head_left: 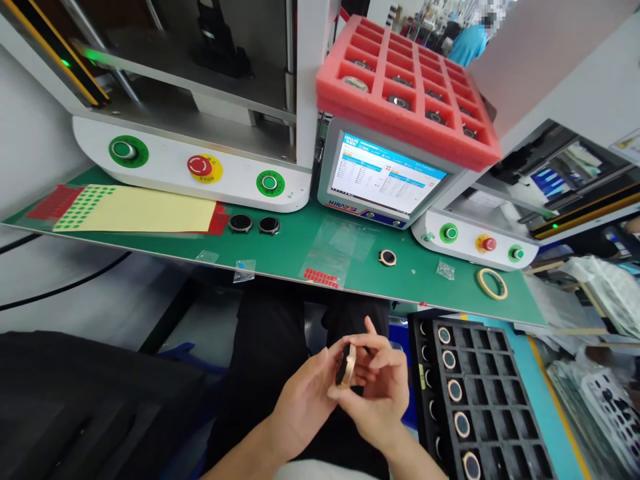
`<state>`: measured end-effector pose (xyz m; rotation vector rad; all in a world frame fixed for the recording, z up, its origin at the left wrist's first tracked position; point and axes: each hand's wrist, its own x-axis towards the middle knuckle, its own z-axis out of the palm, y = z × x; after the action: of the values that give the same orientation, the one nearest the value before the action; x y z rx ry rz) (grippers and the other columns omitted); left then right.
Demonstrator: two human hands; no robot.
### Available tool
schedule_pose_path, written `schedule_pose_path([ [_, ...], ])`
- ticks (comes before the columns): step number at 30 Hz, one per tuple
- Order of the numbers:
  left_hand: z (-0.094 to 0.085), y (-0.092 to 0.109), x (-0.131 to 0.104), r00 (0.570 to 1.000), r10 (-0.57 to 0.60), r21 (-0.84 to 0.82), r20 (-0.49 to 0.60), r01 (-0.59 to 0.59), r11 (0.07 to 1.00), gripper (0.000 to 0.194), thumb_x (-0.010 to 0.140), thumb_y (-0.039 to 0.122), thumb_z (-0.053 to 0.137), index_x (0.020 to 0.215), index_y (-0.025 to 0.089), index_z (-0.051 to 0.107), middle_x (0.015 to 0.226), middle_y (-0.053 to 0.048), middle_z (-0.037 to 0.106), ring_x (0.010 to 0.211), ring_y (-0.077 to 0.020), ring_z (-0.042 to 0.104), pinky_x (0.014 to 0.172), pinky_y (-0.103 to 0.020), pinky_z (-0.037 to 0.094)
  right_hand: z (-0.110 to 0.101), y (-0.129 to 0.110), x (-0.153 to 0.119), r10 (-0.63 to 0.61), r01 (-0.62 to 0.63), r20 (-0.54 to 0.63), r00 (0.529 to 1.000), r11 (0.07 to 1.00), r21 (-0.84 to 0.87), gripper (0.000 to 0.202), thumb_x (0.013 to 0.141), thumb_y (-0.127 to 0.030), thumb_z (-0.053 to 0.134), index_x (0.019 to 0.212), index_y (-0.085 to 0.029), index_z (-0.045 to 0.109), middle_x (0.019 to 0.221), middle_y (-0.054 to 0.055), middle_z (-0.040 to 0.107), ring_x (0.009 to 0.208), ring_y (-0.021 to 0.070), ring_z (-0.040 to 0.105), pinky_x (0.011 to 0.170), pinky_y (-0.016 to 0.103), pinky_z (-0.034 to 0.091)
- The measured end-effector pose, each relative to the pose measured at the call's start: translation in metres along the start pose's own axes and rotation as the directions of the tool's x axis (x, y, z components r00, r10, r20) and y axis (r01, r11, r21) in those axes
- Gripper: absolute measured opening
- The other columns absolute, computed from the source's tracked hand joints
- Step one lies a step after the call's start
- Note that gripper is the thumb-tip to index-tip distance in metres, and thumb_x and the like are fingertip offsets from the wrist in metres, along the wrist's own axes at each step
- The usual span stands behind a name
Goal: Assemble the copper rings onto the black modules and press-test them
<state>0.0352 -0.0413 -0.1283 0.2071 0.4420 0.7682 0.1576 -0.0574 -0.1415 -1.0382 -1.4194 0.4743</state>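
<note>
Over the lap (270,327), near side of the green bench (285,253): gold watch case (349,365) between the hands, edge-on, long axis running near to far, far end leaning slightly right. Right hand (379,403) pinches it, thumb at the near end; left hand (306,400) cupped close by its dark face, grip unclear. Neither hand plainly nearer. To the right: black tray (487,382), gold-rimmed watches (455,390) down its left side. Far left, on the bench: two dark watches (241,224).
</note>
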Motion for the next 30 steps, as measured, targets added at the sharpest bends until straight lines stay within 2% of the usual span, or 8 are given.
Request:
schedule_pose_path([
  [3,-0.034,-0.001,0.006,0.993,0.098,0.210,-0.064,-0.082,0.974,0.044,0.074,0.048,0.078,0.102,0.014,0.073,0.106,-0.011,0.071,0.108,-0.0276,0.060,0.097,-0.033,0.043,-0.008,0.027,0.031,-0.009,0.035,0.081,0.997,0.945,-0.324,0.049,0.081,-0.026,0.071,0.112,-0.025,0.032,0.101,0.005,0.064,0.094,0.0218,0.069,0.107,0.061,0.039],
  [5,-0.066,0.001,0.017,0.984,0.067,0.274,-0.166,-0.019,0.961,0.033,0.074,0.036,0.079,0.093,0.010,0.073,0.098,-0.015,0.072,0.100,-0.0291,0.064,0.093,-0.035,0.046,-0.008,0.051,0.063,0.073,0.052,0.203,0.977,0.832,-0.552,0.043,0.084,-0.027,0.068,0.113,-0.023,0.036,0.103,0.008,0.064,0.098,0.0236,0.067,0.104,0.058,0.043],
  [9,-0.132,0.013,0.053,0.899,0.070,0.290,-0.433,0.066,0.955,0.008,0.082,0.016,0.063,0.082,0.011,0.070,0.084,-0.011,0.072,0.078,-0.0201,0.068,0.079,-0.029,0.050,0.007,0.095,0.125,0.168,0.121,0.365,0.916,0.751,-0.649,0.035,0.083,-0.028,0.072,0.111,-0.016,0.055,0.100,0.007,0.067,0.099,0.0238,0.066,0.103,0.052,0.044],
  [13,-0.173,0.027,0.081,0.805,0.134,0.320,-0.577,0.072,0.945,0.017,0.084,0.008,0.050,0.078,0.015,0.064,0.079,-0.006,0.071,0.074,-0.0150,0.070,0.078,-0.025,0.052,0.026,0.116,0.159,0.267,0.172,0.464,0.845,0.686,-0.707,0.031,0.093,-0.037,0.061,0.114,-0.014,0.061,0.109,0.007,0.066,0.099,0.0206,0.065,0.093,0.046,0.052],
  [16,-0.187,0.024,0.085,0.786,0.142,0.313,-0.602,0.069,0.947,0.013,0.081,0.008,0.054,0.081,0.015,0.065,0.080,-0.007,0.071,0.078,-0.0171,0.072,0.080,-0.027,0.055,0.025,0.117,0.162,0.319,0.182,0.486,0.814,0.654,-0.734,0.034,0.094,-0.038,0.060,0.119,-0.015,0.060,0.116,0.008,0.064,0.103,0.0214,0.064,0.092,0.045,0.052],
  [18,-0.191,0.019,0.084,0.780,0.138,0.308,-0.610,0.072,0.949,0.011,0.079,0.007,0.059,0.083,0.013,0.066,0.080,-0.008,0.072,0.078,-0.0187,0.072,0.080,-0.029,0.056,0.013,0.115,0.159,0.345,0.166,0.463,0.816,0.627,-0.761,0.036,0.094,-0.039,0.060,0.122,-0.016,0.058,0.120,0.009,0.062,0.107,0.0228,0.062,0.093,0.046,0.052],
  [24,-0.198,0.014,0.087,0.771,0.138,0.301,-0.622,0.074,0.951,0.008,0.091,0.017,0.061,0.089,0.011,0.065,0.083,-0.005,0.071,0.080,-0.0167,0.070,0.077,-0.034,0.058,-0.041,0.115,0.150,0.486,-0.036,0.207,0.849,0.444,-0.895,0.037,0.094,-0.036,0.060,0.124,-0.016,0.057,0.124,0.010,0.060,0.108,0.0234,0.062,0.091,0.045,0.053],
  [30,-0.201,0.013,0.090,0.785,0.136,0.341,-0.605,0.102,0.934,0.012,0.094,0.020,0.059,0.089,0.011,0.063,0.087,-0.003,0.069,0.082,-0.0149,0.068,0.076,-0.032,0.057,-0.050,0.122,0.141,0.541,-0.172,0.102,0.835,0.432,-0.885,0.032,0.095,-0.034,0.060,0.122,-0.016,0.058,0.122,0.009,0.061,0.106,0.0221,0.062,0.090,0.043,0.054],
])
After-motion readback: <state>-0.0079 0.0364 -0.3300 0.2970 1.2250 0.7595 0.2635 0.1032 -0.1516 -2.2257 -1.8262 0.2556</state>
